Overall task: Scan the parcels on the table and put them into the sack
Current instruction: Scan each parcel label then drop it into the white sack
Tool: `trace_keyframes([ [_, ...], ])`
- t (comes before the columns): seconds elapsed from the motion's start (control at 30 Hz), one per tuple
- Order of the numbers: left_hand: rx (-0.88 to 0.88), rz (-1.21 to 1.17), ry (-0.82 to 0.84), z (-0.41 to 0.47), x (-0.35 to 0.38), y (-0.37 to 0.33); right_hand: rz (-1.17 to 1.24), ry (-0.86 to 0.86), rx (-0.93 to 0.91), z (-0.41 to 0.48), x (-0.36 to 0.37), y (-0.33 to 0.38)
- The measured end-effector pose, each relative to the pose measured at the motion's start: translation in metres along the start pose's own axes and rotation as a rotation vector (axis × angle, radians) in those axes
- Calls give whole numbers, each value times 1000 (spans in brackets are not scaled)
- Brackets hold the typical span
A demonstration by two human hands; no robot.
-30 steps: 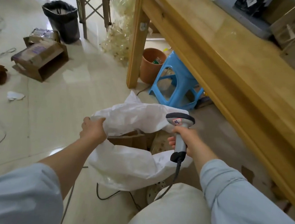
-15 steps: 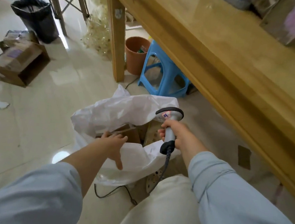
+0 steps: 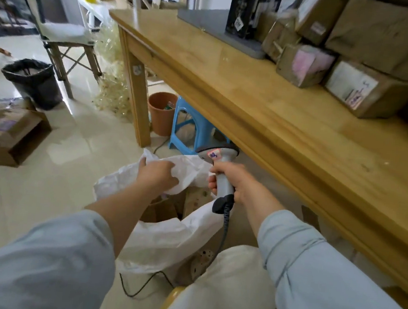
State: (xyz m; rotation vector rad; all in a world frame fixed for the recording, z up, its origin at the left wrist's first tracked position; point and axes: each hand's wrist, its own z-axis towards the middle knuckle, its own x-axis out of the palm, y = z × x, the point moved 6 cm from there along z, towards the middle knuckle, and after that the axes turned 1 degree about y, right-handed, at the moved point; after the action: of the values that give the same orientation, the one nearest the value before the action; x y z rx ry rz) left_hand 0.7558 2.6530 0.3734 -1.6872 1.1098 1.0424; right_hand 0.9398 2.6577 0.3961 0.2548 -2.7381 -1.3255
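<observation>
A white sack (image 3: 166,235) stands open on the floor between my knees, with brown parcels (image 3: 161,209) inside it. My left hand (image 3: 158,175) grips the sack's far rim. My right hand (image 3: 235,181) holds a grey barcode scanner (image 3: 222,170) by its handle, just above the sack's right edge; its coiled cable hangs down. Several brown cardboard parcels (image 3: 304,64) are piled at the far right of the wooden table (image 3: 264,105), beside a black box (image 3: 252,13) on a grey tray (image 3: 209,24).
Under the table stand a blue stool (image 3: 195,129) and an orange pot (image 3: 161,112). An open cardboard box (image 3: 10,130), a black bin (image 3: 33,81) and a folding chair (image 3: 67,41) are on the floor at the left. The table's edge runs close to my right arm.
My left hand left the sack's near rim, crossed the opening and now grips the far rim. The view has tilted up, bringing the table's parcels into sight. My right hand keeps the scanner.
</observation>
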Motion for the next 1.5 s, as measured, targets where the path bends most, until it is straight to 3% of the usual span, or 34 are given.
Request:
trace_keyframes([
  [0.1, 108, -4, -325, -16, -59, -46, 63, -30, -134, -41, -13, 29],
  [0.17, 184, -23, -458, -30, -90, -73, 101, -70, -235, -72, -27, 49],
  [0.3, 332, -142, -532, -60, -132, -129, 219, -214, -414, -138, -69, 83],
  [0.43, 448, -294, -447, -89, -151, -206, 257, -386, -527, -193, -133, 99],
  [0.6, 626, -427, -253, -132, -141, -318, 325, -639, -542, -258, -225, 96],
  [0.77, 751, -487, -108, -180, -124, -405, 383, -893, -493, -306, -316, 77],
  [0.9, 746, -620, 74, -200, -108, -448, 404, -1024, -414, -331, -372, 52],
  [1.07, 645, -713, 285, -210, -85, -463, 471, -903, -288, -332, -374, 16],
  [1.27, 560, -635, 238, -180, -107, -432, 489, -721, -330, -302, -344, 36],
  [1.5, 437, -502, 317, -148, -142, -377, 535, -429, -429, -245, -276, 88],
])
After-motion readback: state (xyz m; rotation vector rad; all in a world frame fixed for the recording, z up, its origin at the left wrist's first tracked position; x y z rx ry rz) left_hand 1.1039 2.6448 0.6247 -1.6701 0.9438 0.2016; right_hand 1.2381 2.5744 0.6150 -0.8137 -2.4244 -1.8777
